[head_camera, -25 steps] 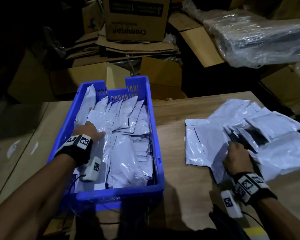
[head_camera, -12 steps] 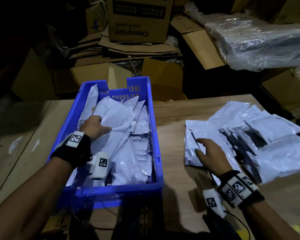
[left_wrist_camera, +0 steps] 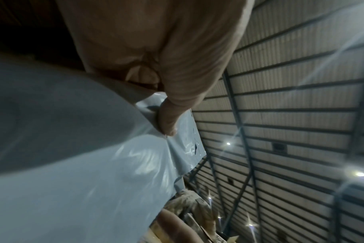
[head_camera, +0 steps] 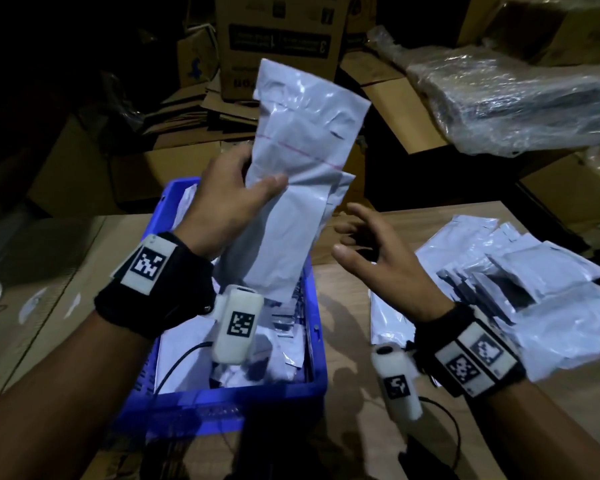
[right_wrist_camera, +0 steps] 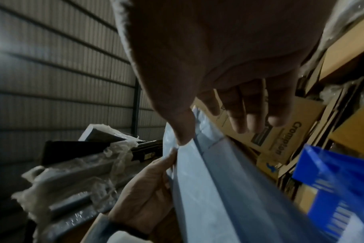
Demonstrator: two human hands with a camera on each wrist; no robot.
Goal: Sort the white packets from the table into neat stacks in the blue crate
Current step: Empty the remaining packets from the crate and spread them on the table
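My left hand grips a bunch of long white packets and holds them upright, high above the blue crate. The thumb presses on the front of this bunch in the left wrist view. More white packets lie in the crate, partly hidden by my left arm. My right hand hovers with fingers spread just right of the lifted bunch and holds nothing. Whether it touches the edge is unclear. A loose pile of white packets lies on the table to the right.
The crate stands on a wooden table. Behind the table are stacked cardboard boxes and flattened cardboard. A plastic-wrapped bundle sits at the back right. Cables hang from both wrist cameras.
My left hand has lifted a bunch of packets out of the crate to head height. My right hand has left the pile on the table and risen toward the bunch.
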